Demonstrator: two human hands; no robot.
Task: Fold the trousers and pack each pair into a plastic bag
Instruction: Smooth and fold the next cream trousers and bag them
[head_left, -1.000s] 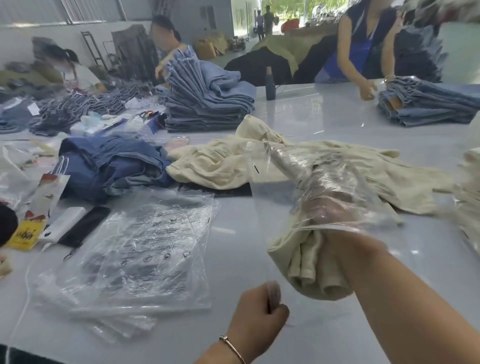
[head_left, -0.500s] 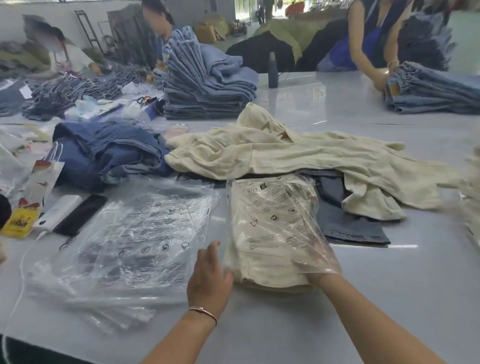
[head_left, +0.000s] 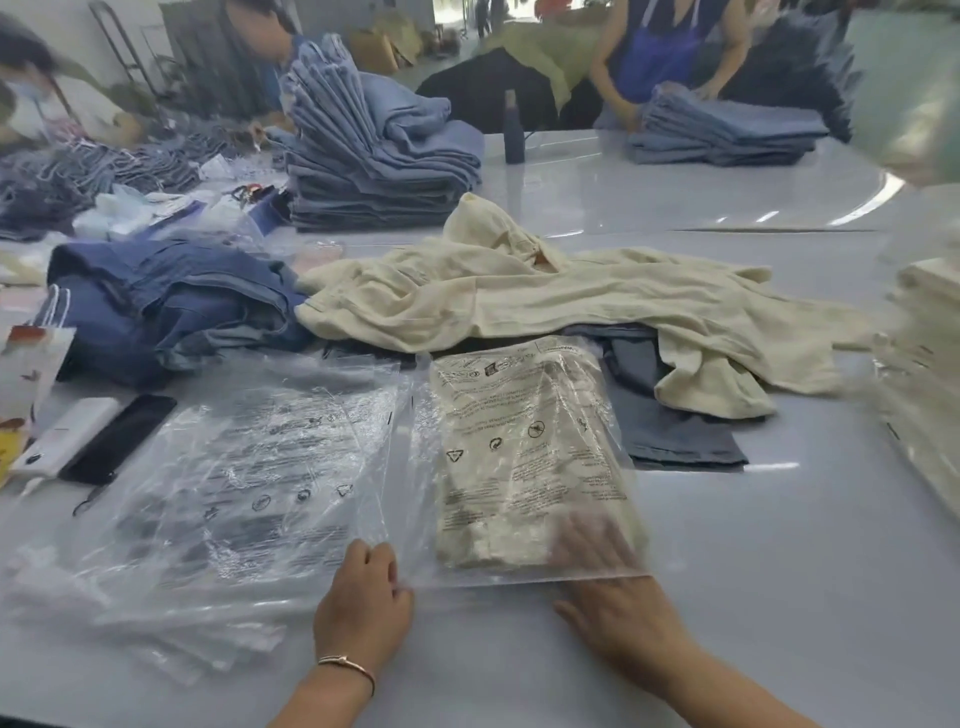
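Note:
A folded cream pair of trousers (head_left: 524, 467) lies flat on the table inside a clear printed plastic bag (head_left: 415, 467). My left hand (head_left: 363, 608) pinches the bag's open near-left edge. My right hand (head_left: 613, 592) reaches into the bag's mouth, its fingers spread flat under the plastic against the near end of the trousers. Behind the bag, loose cream trousers (head_left: 519, 296) sprawl over a dark grey-blue pair (head_left: 670, 426).
A pile of empty plastic bags (head_left: 218, 478) lies at the left, with a black phone (head_left: 119, 436) and a white power bank (head_left: 67, 431) beyond it. Blue jeans (head_left: 171, 306) are heaped at the left. Folded denim stacks (head_left: 374, 156) and other workers stand behind. Bagged cream trousers (head_left: 930, 364) sit at the right.
The bagged trousers came down from mid-air onto the table and now lie flat. My left hand moved from the bag's side to its open edge, and my right hand slid back toward the bag's mouth.

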